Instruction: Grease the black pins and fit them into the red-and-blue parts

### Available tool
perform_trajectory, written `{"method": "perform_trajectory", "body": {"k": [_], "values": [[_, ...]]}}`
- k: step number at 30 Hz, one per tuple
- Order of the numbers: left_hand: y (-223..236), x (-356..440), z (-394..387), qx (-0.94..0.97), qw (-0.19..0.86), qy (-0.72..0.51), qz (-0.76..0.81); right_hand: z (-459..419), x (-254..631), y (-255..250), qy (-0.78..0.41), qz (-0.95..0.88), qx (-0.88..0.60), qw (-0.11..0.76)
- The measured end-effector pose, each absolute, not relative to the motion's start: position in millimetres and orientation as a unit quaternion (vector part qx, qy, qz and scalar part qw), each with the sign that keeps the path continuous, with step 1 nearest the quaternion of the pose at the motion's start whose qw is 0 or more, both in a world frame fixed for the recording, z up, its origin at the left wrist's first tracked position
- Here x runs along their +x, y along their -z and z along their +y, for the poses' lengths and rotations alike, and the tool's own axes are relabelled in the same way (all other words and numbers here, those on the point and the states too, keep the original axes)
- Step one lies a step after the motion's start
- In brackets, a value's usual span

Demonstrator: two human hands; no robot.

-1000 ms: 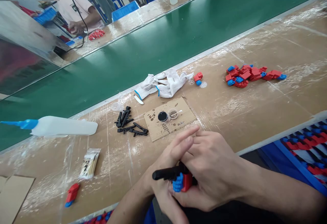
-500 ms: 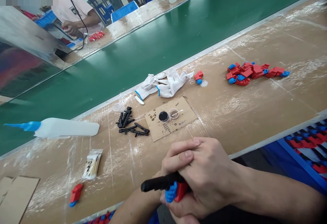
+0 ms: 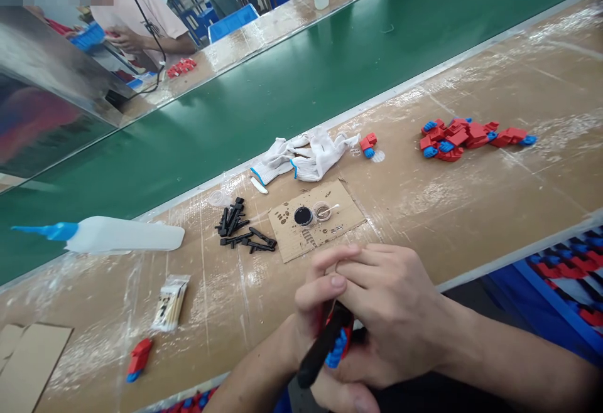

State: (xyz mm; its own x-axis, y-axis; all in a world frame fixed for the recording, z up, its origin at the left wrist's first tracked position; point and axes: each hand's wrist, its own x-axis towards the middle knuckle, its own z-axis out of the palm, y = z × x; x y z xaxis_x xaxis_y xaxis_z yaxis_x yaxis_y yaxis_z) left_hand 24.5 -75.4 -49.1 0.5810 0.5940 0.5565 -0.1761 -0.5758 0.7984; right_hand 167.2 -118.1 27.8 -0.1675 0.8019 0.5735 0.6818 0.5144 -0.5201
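Note:
Both hands are pressed together at the bottom centre around a red toy arm with a blue fist (image 3: 335, 351). A black toy gun (image 3: 316, 356) passes through or against the blue fist, its barrel pointing down and left. My left hand (image 3: 316, 294), underneath and to the left, is closed around these pieces. Over it lies my right hand (image 3: 400, 306), also closed on them, its back facing me. The palms hide much of the red part. Just beyond the hands is a piece of cardboard (image 3: 289, 240) carrying a small cup of black liquid (image 3: 303, 216) and a second cup with a cotton swab (image 3: 323, 212).
Several black toy guns (image 3: 230, 219) lie left of the cardboard, near a white squeeze bottle (image 3: 132, 235) and packaged swabs (image 3: 170, 303). White gloves (image 3: 315, 155) rest by the green belt (image 3: 264, 105). Red-blue toy arms (image 3: 464, 137) are piled right. A co-worker (image 3: 146, 24) sits across.
The black gun has swung from nearly level to pointing steeply down and left, the toy arm turning with it. My fingers have shifted around the pieces.

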Motion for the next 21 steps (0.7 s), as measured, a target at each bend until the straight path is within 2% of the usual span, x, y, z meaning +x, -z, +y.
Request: {"method": "perform_trajectory", "body": {"k": [3,8,13,18,21], "values": [[31.8,25.1,-74.0,0.748,0.425,-0.495,0.12,-118.4,172.8,-28.3,-0.079,-0.76,-0.507,0.399],[7.0,17.2,-75.8,0.742,0.483,-0.439,0.156,-117.9,184.3,-29.8,-0.073,-0.742,-0.586,0.318],[5.0,16.1,-74.7,0.785,0.439,-0.411,0.148,-114.7,189.7,-32.3,-0.108,-0.755,-0.607,0.223],[16.4,20.2,-69.0,0.782,0.422,-0.43,0.161,-114.1,187.1,-29.4,-0.139,-0.753,-0.59,0.256],[19.3,20.6,-62.7,0.818,0.364,-0.42,0.148,-117.0,185.8,-27.2,-0.124,-0.765,-0.561,0.29]]}}
